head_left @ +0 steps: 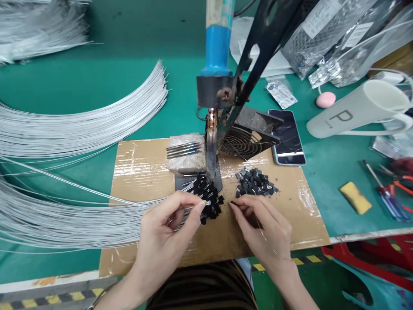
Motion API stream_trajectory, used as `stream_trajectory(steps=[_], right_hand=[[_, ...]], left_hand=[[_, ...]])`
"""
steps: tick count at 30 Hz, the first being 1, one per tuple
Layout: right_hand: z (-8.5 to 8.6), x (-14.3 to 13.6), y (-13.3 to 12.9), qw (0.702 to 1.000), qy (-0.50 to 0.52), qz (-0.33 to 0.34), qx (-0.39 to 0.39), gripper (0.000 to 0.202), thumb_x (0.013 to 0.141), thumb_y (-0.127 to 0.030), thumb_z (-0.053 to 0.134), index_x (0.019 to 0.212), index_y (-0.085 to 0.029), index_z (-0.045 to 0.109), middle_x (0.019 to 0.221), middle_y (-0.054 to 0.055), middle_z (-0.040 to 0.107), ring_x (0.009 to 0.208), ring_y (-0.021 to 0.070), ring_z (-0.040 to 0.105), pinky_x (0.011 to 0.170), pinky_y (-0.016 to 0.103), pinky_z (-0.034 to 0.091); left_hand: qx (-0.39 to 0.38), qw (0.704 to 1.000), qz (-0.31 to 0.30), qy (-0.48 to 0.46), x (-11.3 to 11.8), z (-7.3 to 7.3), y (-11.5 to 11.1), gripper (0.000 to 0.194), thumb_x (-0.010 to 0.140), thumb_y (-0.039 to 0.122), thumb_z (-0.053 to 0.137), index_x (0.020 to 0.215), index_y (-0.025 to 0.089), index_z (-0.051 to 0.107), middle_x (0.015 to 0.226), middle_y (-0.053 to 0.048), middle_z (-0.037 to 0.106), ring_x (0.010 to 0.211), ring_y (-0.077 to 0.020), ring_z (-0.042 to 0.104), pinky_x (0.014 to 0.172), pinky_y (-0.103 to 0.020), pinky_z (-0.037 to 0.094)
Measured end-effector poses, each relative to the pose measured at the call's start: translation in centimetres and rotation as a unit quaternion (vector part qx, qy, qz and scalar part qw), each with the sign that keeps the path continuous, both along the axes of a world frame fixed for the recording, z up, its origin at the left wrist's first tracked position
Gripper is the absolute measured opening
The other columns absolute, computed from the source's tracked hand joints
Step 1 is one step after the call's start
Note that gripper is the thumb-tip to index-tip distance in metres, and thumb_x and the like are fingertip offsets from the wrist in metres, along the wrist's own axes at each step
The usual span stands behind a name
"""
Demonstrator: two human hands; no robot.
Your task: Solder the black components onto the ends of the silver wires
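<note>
My left hand (169, 226) is closed, thumb and forefinger pinching the end of a thin white wire (125, 199) that runs in from the left. Across the cardboard, my right hand (267, 226) pinches a tiny black connector (232, 202) at its fingertips; a fine bright strand (263, 232) hangs over its fingers. Beside that hand lies a pile of loose black connectors (254, 181). Black pieces (209, 193) cluster on wire ends just behind my left fingertips. Above them, a blue-handled soldering iron (218, 49) points downward in a holder.
Bundles of white wire (80, 129) lie to the left. Behind the cardboard sheet (135, 168) stands a black fan (243, 140). A phone (288, 137), white mug (351, 110), yellow sponge (355, 198) and screwdriver (387, 198) are on the right. The iron's black arm (258, 51) slants overhead.
</note>
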State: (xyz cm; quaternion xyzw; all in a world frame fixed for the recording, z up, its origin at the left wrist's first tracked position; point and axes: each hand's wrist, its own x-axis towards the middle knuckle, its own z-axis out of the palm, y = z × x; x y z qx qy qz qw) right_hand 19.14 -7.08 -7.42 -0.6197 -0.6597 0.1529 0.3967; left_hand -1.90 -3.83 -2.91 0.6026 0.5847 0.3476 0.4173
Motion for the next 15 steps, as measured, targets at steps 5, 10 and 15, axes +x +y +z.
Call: stream_trajectory(steps=[5,10,15], right_hand=[[0.5,-0.3,0.0,0.989,0.123,-0.061,-0.057,0.011,0.094,-0.014,0.076,0.098,-0.024,0.073,0.092,-0.001,0.073,0.072,0.0094,0.069,0.069,0.021,0.061],[1.3,-0.8,0.5,0.959,0.247,-0.109,-0.092,0.016,0.090,-0.022,0.083,0.098,-0.024,0.070,0.087,-0.001,0.075,0.073,0.0120,0.074,0.069,0.021,0.064],[1.9,-1.3,1.1,0.957,0.262,-0.076,-0.095,0.011,0.092,-0.019,0.078,0.102,-0.024,0.077,0.090,0.001,0.076,0.076,0.0139,0.074,0.069,0.024,0.065]], left_hand=[[-0.007,1.000,0.003,0.010,-0.1,0.2,0.0,0.014,0.100,0.028,0.066,0.090,0.024,0.073,0.072,0.004,0.059,0.055,-0.0102,0.037,0.052,-0.027,0.031],[-0.008,1.000,0.006,0.020,0.0,0.4,0.1,0.014,0.100,0.028,0.066,0.089,0.022,0.073,0.072,0.003,0.059,0.055,-0.0101,0.037,0.052,-0.026,0.031],[-0.038,0.999,0.016,0.016,-0.1,0.5,0.2,0.015,0.101,0.032,0.066,0.092,0.022,0.072,0.080,0.000,0.065,0.058,-0.0101,0.046,0.054,-0.025,0.036]])
